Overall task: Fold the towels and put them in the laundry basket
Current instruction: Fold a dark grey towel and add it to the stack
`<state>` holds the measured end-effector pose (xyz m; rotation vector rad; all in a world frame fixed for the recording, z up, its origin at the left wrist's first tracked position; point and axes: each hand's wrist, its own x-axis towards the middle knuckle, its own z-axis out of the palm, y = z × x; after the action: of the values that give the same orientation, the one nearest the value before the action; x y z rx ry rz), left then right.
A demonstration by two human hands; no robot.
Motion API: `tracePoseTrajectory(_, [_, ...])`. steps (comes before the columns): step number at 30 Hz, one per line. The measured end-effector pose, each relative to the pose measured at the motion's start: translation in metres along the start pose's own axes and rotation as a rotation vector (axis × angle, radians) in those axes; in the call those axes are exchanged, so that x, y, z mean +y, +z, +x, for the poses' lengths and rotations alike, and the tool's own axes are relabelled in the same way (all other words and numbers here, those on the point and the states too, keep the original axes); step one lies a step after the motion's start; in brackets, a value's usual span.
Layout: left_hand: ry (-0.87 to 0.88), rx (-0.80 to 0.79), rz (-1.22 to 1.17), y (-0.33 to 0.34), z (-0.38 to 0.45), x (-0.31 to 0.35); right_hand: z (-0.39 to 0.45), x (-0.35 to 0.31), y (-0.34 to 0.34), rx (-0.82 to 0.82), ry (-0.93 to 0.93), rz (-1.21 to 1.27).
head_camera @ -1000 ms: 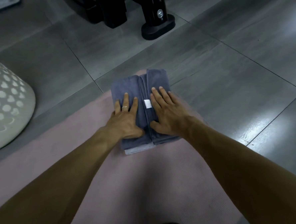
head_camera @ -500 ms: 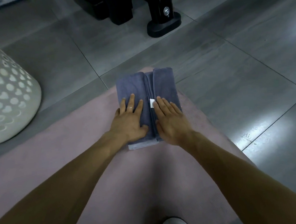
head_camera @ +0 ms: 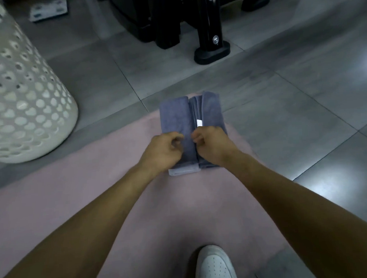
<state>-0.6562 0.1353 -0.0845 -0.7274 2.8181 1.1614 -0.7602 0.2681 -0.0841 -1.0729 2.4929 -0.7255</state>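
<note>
A blue-grey towel [head_camera: 173, 115], folded into a narrow stack with a small white tag, lies at the far edge of a pink mat [head_camera: 94, 176]. My left hand [head_camera: 162, 151] sits on the towel's left half and my right hand [head_camera: 213, 146] on its right half. The fingers and thumbs of both hands are curled in beside the centre fold and pinch the top layer of cloth. The white perforated laundry basket [head_camera: 21, 101] stands on the floor to the left, about an arm's length from the towel.
Black machine legs and a foot [head_camera: 211, 53] stand on the grey tile floor just beyond the towel. My white shoe [head_camera: 215, 268] rests on the mat near the bottom edge. A small white object [head_camera: 48, 10] lies at the top left.
Both hands were pressing flat on the towel with straight fingers; now their fingers are curled in by the centre fold. The view has tilted up, showing more of the basket and the shoe.
</note>
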Motion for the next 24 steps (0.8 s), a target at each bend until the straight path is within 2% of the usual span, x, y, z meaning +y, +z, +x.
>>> tracePoseTrajectory(4, [0.035,0.086,-0.031,-0.057,-0.075,0.019,-0.036,-0.06,-0.018,0.015,-0.085,0.044])
tracePoseTrajectory(7, [0.007,0.084,0.055,-0.106,-0.141,0.03,-0.066,-0.116,-0.036,-0.095,-0.164,0.09])
tracePoseTrajectory(14, [-0.136,0.076,0.257,-0.199,-0.311,0.033,-0.147,-0.266,-0.053,-0.248,-0.462,-0.099])
tracePoseTrajectory(18, [-0.247,0.163,0.302,-0.23,-0.401,0.004,-0.192,-0.341,-0.042,-0.395,-0.642,-0.201])
tracePoseTrajectory(24, [-0.456,0.29,0.231,-0.243,-0.495,-0.085,-0.236,-0.408,0.021,-0.523,-0.69,-0.221])
